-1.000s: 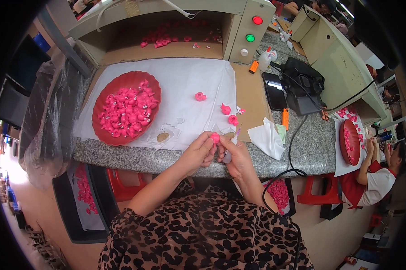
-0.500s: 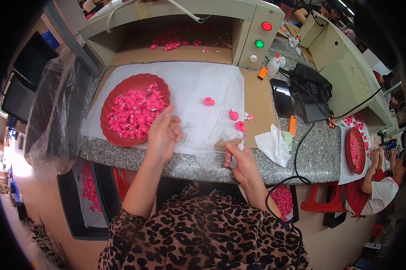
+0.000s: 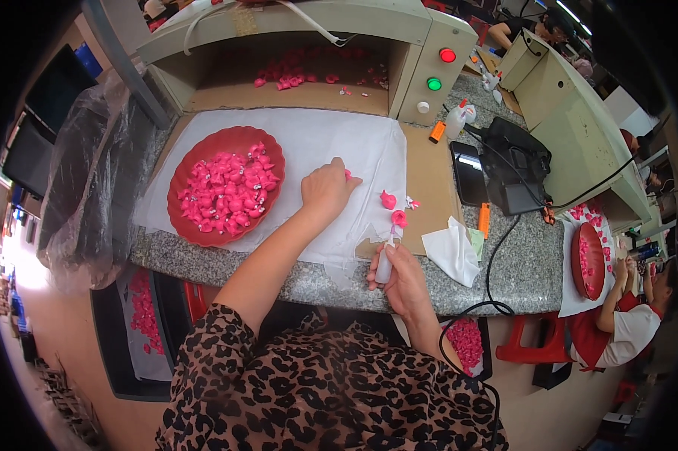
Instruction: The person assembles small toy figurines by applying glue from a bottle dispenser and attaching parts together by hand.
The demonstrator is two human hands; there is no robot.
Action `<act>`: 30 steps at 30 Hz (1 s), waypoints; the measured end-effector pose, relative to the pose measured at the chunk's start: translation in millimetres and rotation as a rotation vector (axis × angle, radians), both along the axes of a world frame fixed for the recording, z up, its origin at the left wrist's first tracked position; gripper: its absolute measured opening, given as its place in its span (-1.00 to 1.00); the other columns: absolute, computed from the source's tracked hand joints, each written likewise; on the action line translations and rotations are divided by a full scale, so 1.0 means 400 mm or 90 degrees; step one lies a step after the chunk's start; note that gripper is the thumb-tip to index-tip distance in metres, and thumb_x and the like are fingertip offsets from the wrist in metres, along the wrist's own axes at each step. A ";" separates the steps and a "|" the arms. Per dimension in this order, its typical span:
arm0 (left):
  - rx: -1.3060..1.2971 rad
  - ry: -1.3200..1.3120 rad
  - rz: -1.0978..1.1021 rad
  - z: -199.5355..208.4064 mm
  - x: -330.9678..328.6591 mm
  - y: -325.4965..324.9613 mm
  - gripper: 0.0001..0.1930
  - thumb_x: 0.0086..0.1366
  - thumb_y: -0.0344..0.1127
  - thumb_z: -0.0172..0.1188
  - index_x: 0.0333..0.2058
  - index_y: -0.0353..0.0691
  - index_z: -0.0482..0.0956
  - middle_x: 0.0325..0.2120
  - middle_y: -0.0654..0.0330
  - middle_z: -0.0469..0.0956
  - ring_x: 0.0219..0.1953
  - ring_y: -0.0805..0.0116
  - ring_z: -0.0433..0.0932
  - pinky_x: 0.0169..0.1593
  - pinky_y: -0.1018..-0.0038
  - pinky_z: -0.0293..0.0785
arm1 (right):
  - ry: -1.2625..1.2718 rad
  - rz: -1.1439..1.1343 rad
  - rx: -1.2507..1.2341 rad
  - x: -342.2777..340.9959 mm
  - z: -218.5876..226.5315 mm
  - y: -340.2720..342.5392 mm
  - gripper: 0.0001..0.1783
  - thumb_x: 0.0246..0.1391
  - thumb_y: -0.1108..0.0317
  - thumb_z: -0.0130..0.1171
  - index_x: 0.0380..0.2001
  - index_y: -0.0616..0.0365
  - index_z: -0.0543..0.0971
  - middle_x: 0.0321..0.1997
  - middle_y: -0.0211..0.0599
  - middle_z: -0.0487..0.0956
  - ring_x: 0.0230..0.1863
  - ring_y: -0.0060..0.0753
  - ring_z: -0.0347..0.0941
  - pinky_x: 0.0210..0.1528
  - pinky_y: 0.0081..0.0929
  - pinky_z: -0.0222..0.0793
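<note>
My left hand point(image 3: 327, 193) is over the white paper point(image 3: 294, 135), thumb and fingers closed round a small pink moulded piece point(image 3: 348, 174), most of it hidden. Held in my right hand point(image 3: 405, 279) is a small whitish squeeze bottle point(image 3: 385, 264), its thin nozzle pointing up and away from me. Just beyond the nozzle lie two more pink pieces, one nearer point(image 3: 399, 219) and one farther point(image 3: 388, 199). Small white-and-pink bits point(image 3: 412, 203) sit beside them. To the left of my left hand stands a red scalloped bowl point(image 3: 175, 203) heaped with pink pieces point(image 3: 226, 188).
A cream machine point(image 3: 418, 68) with lit buttons and more pink pieces inside stands behind. At right are a crumpled white cloth point(image 3: 452, 254), orange lighter-like objects point(image 3: 484, 220), a phone point(image 3: 470, 173), a black bag point(image 3: 515, 150) and a cable. A co-worker point(image 3: 617, 323) sits far right.
My left hand has moved right, from beside the bowl to the lone pink piece on the paper. The bottle in my right hand has turned more upright.
</note>
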State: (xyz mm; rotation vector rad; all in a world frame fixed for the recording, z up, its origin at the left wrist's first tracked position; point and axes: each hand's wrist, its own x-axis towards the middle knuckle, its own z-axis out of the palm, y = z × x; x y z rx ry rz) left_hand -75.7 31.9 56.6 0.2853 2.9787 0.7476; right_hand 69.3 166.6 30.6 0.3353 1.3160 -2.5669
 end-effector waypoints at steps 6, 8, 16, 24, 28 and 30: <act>0.876 -0.491 -0.093 -0.077 0.079 -0.072 -0.70 0.15 -0.30 0.03 -0.15 -0.29 0.34 -0.32 0.10 0.46 -0.41 0.38 0.46 -0.43 0.51 0.38 | 0.073 -0.034 -0.083 -0.007 0.006 0.036 -0.68 0.10 0.24 -0.11 -0.18 0.26 0.33 -0.51 -0.31 0.41 -0.54 -0.49 0.39 -0.62 -0.61 0.28; 0.963 -0.564 -0.063 -0.053 0.138 -0.072 -0.72 0.17 -0.33 0.01 -0.14 -0.27 0.33 -0.33 0.15 0.45 -0.43 0.46 0.43 -0.44 0.58 0.36 | 0.079 -0.051 -0.076 -0.016 0.026 0.049 -0.67 0.09 0.25 -0.09 -0.15 0.27 0.32 -0.49 -0.29 0.41 -0.54 -0.49 0.38 -0.61 -0.62 0.27; 0.881 -0.262 -0.014 -0.069 0.233 -0.049 -0.72 0.06 -0.53 0.11 -0.20 -0.28 0.35 -0.36 0.21 0.44 -0.42 0.56 0.40 -0.37 0.65 0.38 | 0.116 -0.188 -0.012 -0.028 0.024 0.046 -0.71 -0.03 0.45 0.06 -0.20 0.27 0.32 -0.39 -0.29 0.42 -0.47 -0.56 0.35 -0.46 -0.70 0.23; 0.802 -0.087 0.008 -0.146 0.221 -0.029 -0.75 -0.02 -0.62 0.14 -0.31 -0.36 0.37 -0.32 0.15 0.44 -0.24 0.48 0.45 -0.16 0.60 0.41 | 0.295 -0.274 0.241 -0.012 0.004 0.004 -0.78 -0.01 0.45 0.03 -0.28 0.23 0.28 -0.36 -0.27 0.40 -0.48 -0.55 0.32 -0.44 -0.64 0.28; 0.795 -0.030 -0.005 -0.151 0.223 -0.020 -0.77 -0.04 -0.64 0.14 -0.35 -0.37 0.37 -0.27 0.12 0.41 -0.24 0.45 0.46 -0.15 0.58 0.43 | 0.391 -0.238 0.386 0.000 -0.019 0.000 -0.80 0.01 0.45 0.00 -0.31 0.26 0.25 -0.31 -0.28 0.31 -0.44 -0.55 0.32 -0.39 -0.65 0.29; 0.776 -0.025 -0.013 -0.152 0.223 -0.019 -0.77 -0.04 -0.64 0.14 -0.36 -0.37 0.37 -0.26 0.12 0.41 -0.25 0.45 0.46 -0.16 0.57 0.44 | 0.401 -0.230 0.457 0.000 -0.041 0.010 -0.80 0.01 0.44 0.01 -0.33 0.26 0.25 -0.32 -0.30 0.28 -0.42 -0.56 0.31 -0.39 -0.68 0.27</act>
